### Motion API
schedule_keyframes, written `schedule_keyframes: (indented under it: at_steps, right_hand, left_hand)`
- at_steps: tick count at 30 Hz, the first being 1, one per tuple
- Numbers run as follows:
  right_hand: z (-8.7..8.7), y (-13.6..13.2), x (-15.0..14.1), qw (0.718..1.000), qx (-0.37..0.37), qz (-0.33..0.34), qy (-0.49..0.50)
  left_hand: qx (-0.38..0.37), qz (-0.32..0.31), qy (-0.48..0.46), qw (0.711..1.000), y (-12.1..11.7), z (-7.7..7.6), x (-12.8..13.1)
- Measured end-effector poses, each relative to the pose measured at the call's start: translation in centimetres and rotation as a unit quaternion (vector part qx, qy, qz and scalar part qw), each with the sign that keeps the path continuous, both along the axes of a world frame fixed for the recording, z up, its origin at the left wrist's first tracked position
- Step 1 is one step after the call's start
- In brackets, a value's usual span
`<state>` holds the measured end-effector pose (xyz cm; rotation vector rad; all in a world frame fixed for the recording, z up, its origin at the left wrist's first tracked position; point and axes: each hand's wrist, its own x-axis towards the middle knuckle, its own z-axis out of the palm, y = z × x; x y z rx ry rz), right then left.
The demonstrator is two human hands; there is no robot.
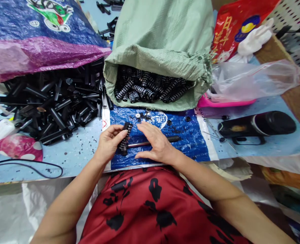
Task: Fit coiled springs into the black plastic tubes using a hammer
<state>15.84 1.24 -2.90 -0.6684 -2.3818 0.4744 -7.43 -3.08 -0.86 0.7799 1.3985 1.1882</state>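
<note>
My left hand [109, 140] is closed around a black studded grip [125, 137], held upright over the blue woven sheet [190, 135]. My right hand [155, 142] lies just to its right, fingers stretched flat, resting over a small hammer [165, 140] whose black handle sticks out to the right. A few small washers [137, 115] lie on the sheet just beyond my hands.
A green sack [160, 44] full of studded grips lies open behind the sheet. A heap of black plastic tubes [56, 101] spills from a purple bag at left. A black flask [259, 125], pink tray [226, 101] and clear plastic bag sit at right. A black cable [25, 166] runs at front left.
</note>
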Motion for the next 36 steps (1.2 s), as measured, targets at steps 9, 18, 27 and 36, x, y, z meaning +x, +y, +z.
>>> schedule_keyframes:
  at_steps: [9, 18, 27, 36]
  right_hand:
    - [0.1, -0.8, 1.9, 0.992, 0.009, -0.121, -0.023]
    - [1.2, 0.1, -0.8, 0.991, 0.013, -0.090, -0.098]
    - [0.8, -2.3, -1.9, 0.992, 0.043, 0.053, -0.101]
    - [-1.1, -0.9, 2.3, 0.998, 0.047, -0.019, -0.036]
  left_hand:
    - [0.002, -0.163, 0.402, 0.901, 1.1, -1.7, -5.3]
    - [-0.036, -0.180, 0.348, 0.920, 2.7, -2.2, -5.5]
    - [-0.066, -0.212, 0.382, 0.897, 4.0, -1.7, -4.5]
    - [-0.126, -0.439, 0.313, 0.833, -3.4, 4.9, -11.8]
